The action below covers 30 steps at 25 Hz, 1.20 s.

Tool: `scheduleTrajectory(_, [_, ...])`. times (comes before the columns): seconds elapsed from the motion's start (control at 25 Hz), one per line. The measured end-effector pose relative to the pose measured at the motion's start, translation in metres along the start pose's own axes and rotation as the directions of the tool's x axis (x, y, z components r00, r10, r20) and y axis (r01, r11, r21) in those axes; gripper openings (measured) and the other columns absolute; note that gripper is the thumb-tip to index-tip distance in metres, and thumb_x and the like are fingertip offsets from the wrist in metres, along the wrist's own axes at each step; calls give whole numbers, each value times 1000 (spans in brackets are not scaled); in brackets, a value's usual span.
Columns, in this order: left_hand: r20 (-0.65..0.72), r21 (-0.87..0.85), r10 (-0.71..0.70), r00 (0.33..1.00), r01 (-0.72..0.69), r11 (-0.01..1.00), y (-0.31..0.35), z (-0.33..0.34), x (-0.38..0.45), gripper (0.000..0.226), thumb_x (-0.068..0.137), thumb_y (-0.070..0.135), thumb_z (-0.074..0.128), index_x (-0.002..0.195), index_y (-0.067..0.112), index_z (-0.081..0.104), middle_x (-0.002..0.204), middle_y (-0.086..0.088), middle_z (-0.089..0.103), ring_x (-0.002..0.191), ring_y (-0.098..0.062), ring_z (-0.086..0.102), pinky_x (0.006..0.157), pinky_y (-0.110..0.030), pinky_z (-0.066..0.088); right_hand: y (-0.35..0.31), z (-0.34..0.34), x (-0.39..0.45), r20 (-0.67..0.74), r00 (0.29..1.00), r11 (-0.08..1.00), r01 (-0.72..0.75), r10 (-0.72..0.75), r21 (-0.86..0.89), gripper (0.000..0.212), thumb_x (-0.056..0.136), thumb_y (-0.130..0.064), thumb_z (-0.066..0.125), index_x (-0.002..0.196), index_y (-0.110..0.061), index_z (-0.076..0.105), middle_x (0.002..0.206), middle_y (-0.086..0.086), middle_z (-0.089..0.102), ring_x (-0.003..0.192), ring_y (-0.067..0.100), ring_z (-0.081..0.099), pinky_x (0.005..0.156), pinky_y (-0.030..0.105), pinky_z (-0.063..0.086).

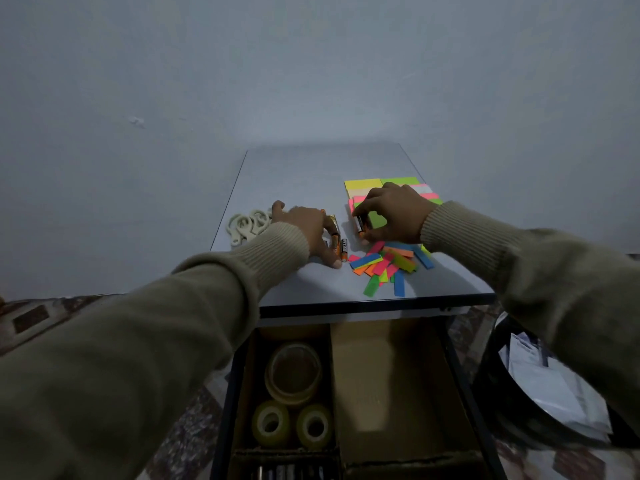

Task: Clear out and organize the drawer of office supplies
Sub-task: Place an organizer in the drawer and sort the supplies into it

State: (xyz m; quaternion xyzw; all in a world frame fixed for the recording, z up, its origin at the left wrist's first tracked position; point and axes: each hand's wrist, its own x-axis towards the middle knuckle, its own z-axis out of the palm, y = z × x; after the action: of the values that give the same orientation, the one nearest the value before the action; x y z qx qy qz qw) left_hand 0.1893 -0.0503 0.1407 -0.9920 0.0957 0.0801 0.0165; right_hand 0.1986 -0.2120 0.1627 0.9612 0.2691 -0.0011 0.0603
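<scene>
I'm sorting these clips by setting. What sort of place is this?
Probably a home workspace rather than an office: a small desk against a bare wall, its open drawer with cardboard dividers holding tape rolls, a patterned floor, and a bin beside it.
</scene>
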Motion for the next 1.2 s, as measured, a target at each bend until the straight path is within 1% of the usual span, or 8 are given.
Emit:
scheduleTrajectory(0.24, [35,-5,-43,998,43,999,-15,-19,-21,68,71,55,69,130,30,48,123,10,59,127,-17,45,110,-58,-7,-10,-12,-16,-4,1000,1000,12,-11,23,54,85,-43,59,135,-24,46,132,3,48,121,23,40,97,35,34])
scheduleTrajectory(0.44, [44,313,5,999,-18,950,-20,-9,-35,66,74,58,64,133,36,42,126,4,56,130,-23,40,106,-61,-14,-17,-11,-29,4,1000,1000,27,-27,14,54,87,-43,56,136,-24,45,131,2,48,120,22,40,97,37,35])
scheduleTrajectory(0.56, [16,384,18,1000,-23,923,-21,-9,-35,65,77,57,63,134,36,40,125,1,55,127,-22,42,111,-54,-4,-17,-9,-31,6,1000,999,27,-27,28,53,87,-43,57,135,-24,46,131,2,49,120,21,40,98,37,35])
scheduleTrajectory(0.64, [-1,359,17,1000,-16,933,-18,-11,-36,67,78,52,65,136,34,38,125,0,56,121,-22,47,110,-45,14,-15,-7,-30,2,1000,999,29,-29,31,53,86,-42,57,135,-24,46,131,2,50,120,21,41,97,37,36])
scheduleTrajectory(0.72, [-12,231,-6,1000,8,973,-13,-10,-37,69,78,41,70,138,30,37,129,-3,53,119,-25,48,103,-40,32,-13,-5,-30,6,1000,999,24,-25,36,53,86,-42,57,135,-24,46,132,2,49,121,21,41,99,37,36])
scheduleTrajectory(0.84, [-28,77,-24,999,26,997,-8,-1,-36,68,77,25,73,137,24,39,128,-9,52,116,-27,51,95,-40,45,-11,-2,-29,12,1000,999,25,-25,36,53,86,-42,58,135,-24,46,132,3,49,121,21,41,101,38,37])
scheduleTrajectory(1.0, [-58,19,-28,998,29,999,-6,4,-34,68,76,18,74,135,18,41,125,-11,54,115,-27,52,98,-37,44,-10,-1,-30,12,1000,999,28,-28,41,53,86,-42,57,135,-23,46,132,3,50,121,21,41,100,37,37])
scheduleTrajectory(1.2, [-1,-85,-58,998,58,995,-9,3,-29,69,73,22,76,134,15,44,130,-8,53,119,-25,50,101,-34,40,-7,-3,-32,8,1000,999,25,-25,48,53,86,-41,58,135,-24,46,130,3,50,120,21,41,100,37,37])
